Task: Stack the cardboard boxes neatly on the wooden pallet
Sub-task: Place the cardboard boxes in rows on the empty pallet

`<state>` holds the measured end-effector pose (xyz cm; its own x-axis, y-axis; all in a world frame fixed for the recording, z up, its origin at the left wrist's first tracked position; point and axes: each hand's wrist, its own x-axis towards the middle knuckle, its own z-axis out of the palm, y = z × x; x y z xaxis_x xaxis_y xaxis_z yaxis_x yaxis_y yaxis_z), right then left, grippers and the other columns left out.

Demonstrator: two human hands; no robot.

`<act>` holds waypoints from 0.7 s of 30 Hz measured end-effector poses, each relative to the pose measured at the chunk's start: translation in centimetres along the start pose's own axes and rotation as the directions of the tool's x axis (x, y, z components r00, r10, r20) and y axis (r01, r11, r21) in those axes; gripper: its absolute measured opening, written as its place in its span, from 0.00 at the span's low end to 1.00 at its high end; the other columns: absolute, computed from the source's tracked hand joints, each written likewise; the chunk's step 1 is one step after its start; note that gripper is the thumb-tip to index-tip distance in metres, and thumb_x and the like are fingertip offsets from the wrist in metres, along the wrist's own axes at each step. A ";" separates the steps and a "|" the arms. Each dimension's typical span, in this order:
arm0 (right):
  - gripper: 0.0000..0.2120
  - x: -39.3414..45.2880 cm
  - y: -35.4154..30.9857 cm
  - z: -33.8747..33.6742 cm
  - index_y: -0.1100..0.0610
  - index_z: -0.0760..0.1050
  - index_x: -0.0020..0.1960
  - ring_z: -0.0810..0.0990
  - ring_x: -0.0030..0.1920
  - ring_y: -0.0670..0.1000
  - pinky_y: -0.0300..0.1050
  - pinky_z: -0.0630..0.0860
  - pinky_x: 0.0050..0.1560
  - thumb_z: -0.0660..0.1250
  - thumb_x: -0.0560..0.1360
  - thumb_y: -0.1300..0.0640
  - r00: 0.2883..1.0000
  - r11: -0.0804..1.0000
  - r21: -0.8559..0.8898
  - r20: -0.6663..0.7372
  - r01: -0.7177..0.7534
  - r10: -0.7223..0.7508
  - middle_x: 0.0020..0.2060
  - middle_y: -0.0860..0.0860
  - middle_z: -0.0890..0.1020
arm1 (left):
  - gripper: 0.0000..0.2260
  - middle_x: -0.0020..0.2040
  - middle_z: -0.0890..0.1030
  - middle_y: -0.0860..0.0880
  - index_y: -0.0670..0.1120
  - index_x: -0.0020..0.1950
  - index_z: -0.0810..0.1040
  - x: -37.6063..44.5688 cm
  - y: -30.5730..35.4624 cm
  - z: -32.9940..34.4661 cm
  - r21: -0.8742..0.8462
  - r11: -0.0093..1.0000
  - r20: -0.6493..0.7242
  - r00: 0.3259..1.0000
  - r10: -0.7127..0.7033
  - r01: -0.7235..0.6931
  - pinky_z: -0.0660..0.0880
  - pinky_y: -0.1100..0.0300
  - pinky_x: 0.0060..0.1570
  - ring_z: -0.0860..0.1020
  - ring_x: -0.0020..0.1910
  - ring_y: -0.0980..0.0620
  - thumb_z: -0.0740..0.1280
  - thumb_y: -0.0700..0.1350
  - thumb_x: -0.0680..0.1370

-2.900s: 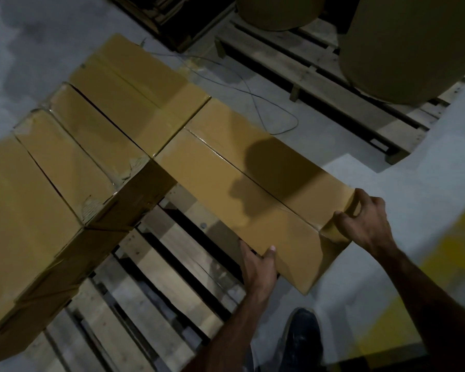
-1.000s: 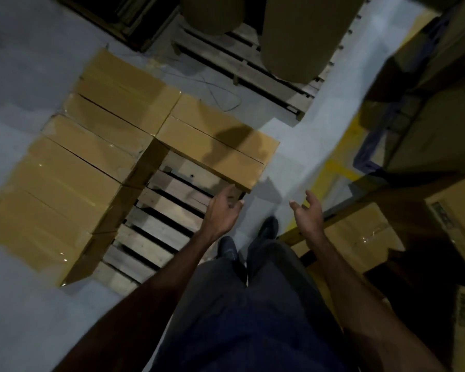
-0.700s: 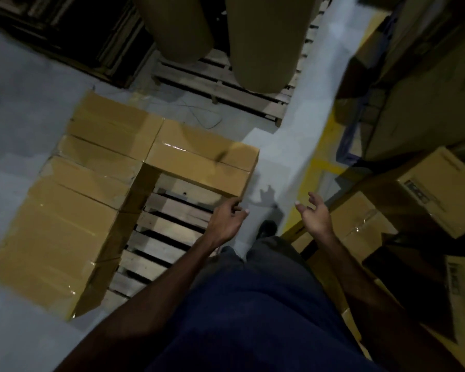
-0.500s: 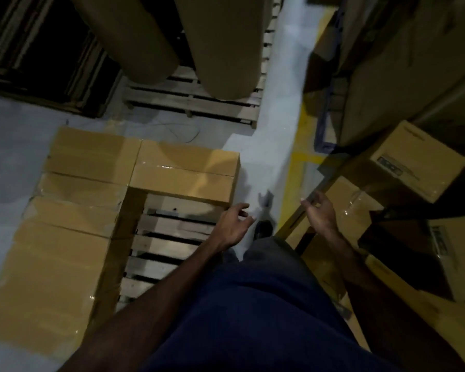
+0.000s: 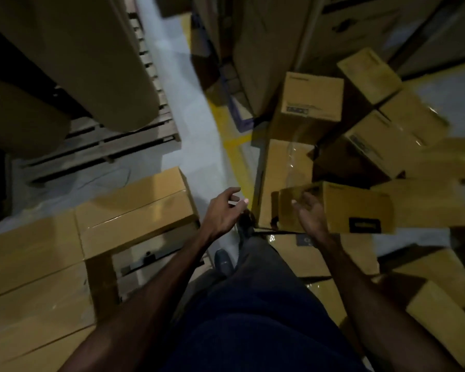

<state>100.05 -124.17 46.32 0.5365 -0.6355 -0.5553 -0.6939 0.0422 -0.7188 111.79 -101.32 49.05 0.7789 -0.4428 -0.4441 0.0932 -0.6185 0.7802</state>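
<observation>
— Beside the wooden pallet (image 5: 142, 260), what shows?
— Sealed cardboard boxes (image 5: 134, 208) stacked on it, contents hidden. Right of the pallet lies a jumbled pile of boxes (image 5: 360, 146).
— And the hands?
— Left hand (image 5: 222, 212) loosely curled, holding nothing; right hand (image 5: 310, 214) released, fingers spread before a labelled box (image 5: 360, 208) in that pile.

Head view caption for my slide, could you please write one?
Empty left hand and right hand reach toward a labelled box in the loose pile, stacked boxes behind.
</observation>
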 end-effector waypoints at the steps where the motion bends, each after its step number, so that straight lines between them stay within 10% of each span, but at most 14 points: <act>1: 0.24 -0.8 0.9 -0.6 0.55 0.71 0.77 0.75 0.68 0.53 0.46 0.71 0.62 0.70 0.82 0.55 0.999 1.000 0.019 -0.031 -0.018 0.018 0.67 0.52 0.78 | 0.25 0.63 0.82 0.48 0.50 0.76 0.74 -0.1 0.1 0.5 0.030 0.999 0.023 1.000 0.016 -0.017 0.76 0.60 0.50 0.81 0.53 0.51 0.69 0.59 0.82; 7: 0.20 -4.3 5.8 -3.7 0.58 0.73 0.72 0.80 0.63 0.61 0.58 0.77 0.64 0.71 0.82 0.57 0.981 0.986 0.125 -0.145 -0.112 0.130 0.62 0.58 0.81 | 0.26 0.64 0.83 0.47 0.48 0.77 0.73 -0.6 1.4 3.1 0.098 0.992 0.131 0.989 0.066 -0.079 0.79 0.49 0.62 0.82 0.58 0.47 0.69 0.58 0.82; 12: 0.14 -5.8 9.2 -5.8 0.63 0.76 0.66 0.78 0.63 0.59 0.41 0.74 0.50 0.70 0.81 0.64 0.951 0.957 0.237 -0.218 -0.164 0.217 0.60 0.59 0.80 | 0.25 0.66 0.82 0.43 0.45 0.78 0.73 -0.6 3.3 6.2 0.144 0.975 0.253 0.959 0.127 -0.167 0.80 0.50 0.60 0.82 0.60 0.44 0.69 0.55 0.83; 21: 0.27 -7.1 14.6 -9.3 0.58 0.70 0.77 0.73 0.73 0.61 0.56 0.72 0.72 0.73 0.80 0.54 0.893 0.901 0.340 -0.263 -0.270 0.366 0.74 0.58 0.73 | 0.25 0.60 0.84 0.44 0.45 0.74 0.76 -0.5 5.6 12.6 0.264 0.920 0.383 0.907 0.177 -0.291 0.79 0.52 0.55 0.83 0.55 0.45 0.69 0.58 0.82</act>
<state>81.61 -126.21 43.71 0.0985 -0.7543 -0.6490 -0.6063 0.4717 -0.6402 104.09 -112.69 48.08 0.4855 -0.7596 -0.4328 -0.3047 -0.6110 0.7306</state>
